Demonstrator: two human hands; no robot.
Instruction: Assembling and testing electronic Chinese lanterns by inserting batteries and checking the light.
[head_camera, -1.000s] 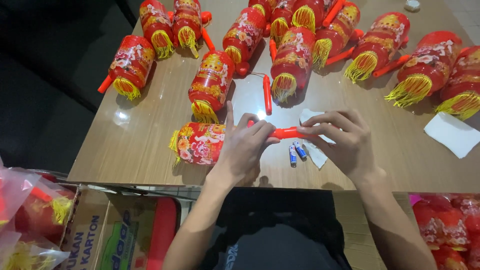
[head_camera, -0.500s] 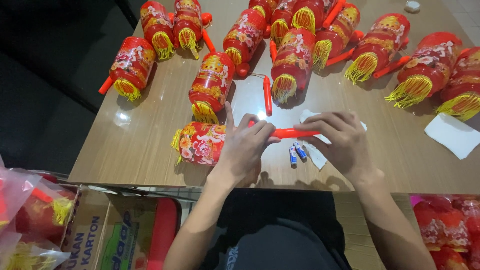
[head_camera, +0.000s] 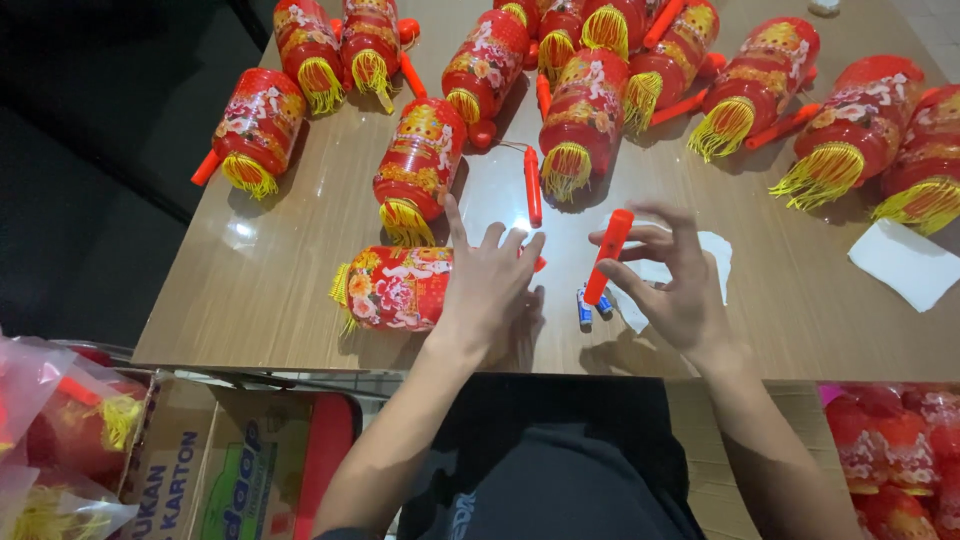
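Head view: the left hand (head_camera: 487, 290) lies flat, fingers spread, on a lantern (head_camera: 392, 287) at the table's (head_camera: 250, 290) near edge. The right hand (head_camera: 672, 285) pinches a loose orange handle (head_camera: 608, 255) above two batteries (head_camera: 591, 306). Handle looks unattached; many finished lanterns (head_camera: 585, 110) lie beyond

Small assembly or packing workspace, likely a home workshop or a shop's back room. Brown glossy wooden tabletop (head_camera: 260, 290) crowded with many identical red-and-gold cylindrical paper lanterns with yellow tassels (head_camera: 420, 165). Open printed cardboard carton (head_camera: 215, 470) on the floor below; clear plastic bags of more lanterns (head_camera: 50, 420) beside it. Dark floor behind.
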